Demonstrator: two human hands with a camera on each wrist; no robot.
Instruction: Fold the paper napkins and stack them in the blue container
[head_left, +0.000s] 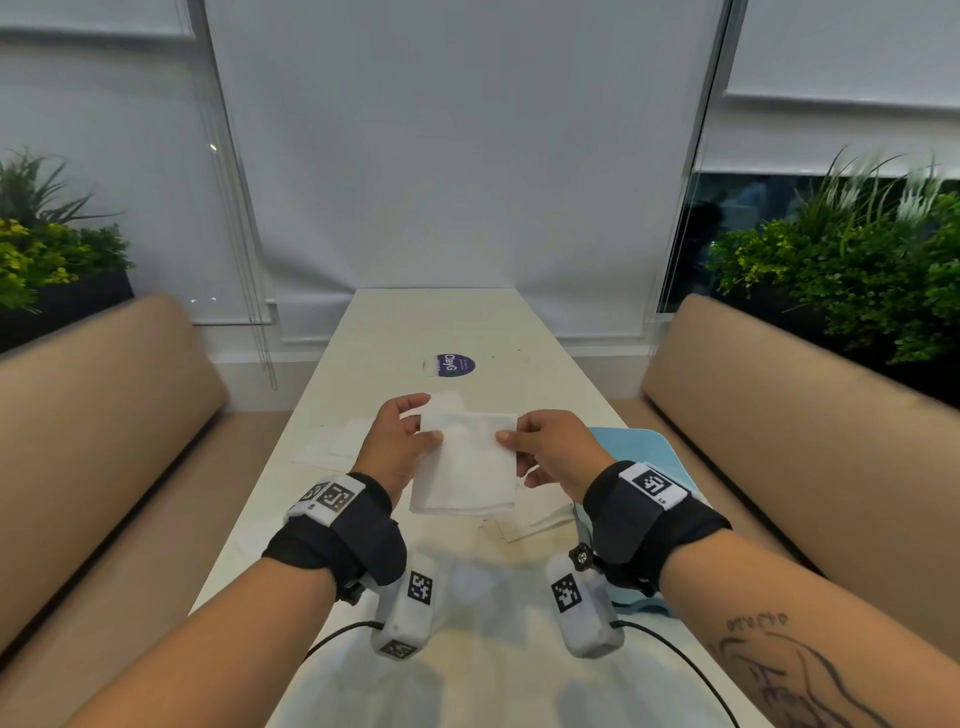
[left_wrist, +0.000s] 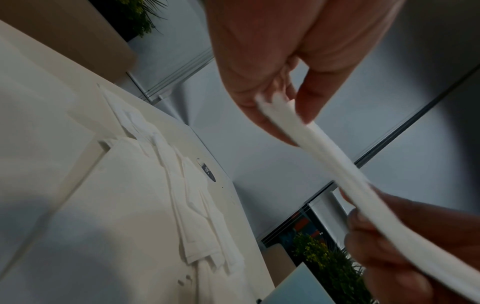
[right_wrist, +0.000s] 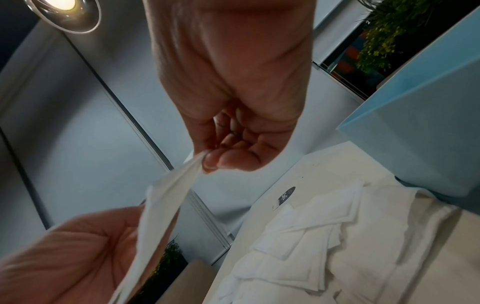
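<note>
A white paper napkin (head_left: 465, 462) hangs above the table, held between both hands. My left hand (head_left: 400, 441) pinches its upper left edge, thumb on the front. My right hand (head_left: 545, 449) pinches the upper right edge. In the left wrist view the napkin (left_wrist: 335, 162) shows edge-on as a thick folded band between thumb and fingers of the left hand (left_wrist: 275, 98). In the right wrist view the right hand (right_wrist: 210, 158) nips the napkin (right_wrist: 166, 205) at its corner. The blue container (head_left: 639, 447) stands just right of my right hand, mostly hidden behind the wrist.
More white napkins (head_left: 337, 441) lie loose on the long white table (head_left: 441, 322), seen as a heap (right_wrist: 311, 236) in the right wrist view. A purple round sticker (head_left: 454, 365) lies farther back. Tan benches (head_left: 779, 426) flank the table, with planters behind.
</note>
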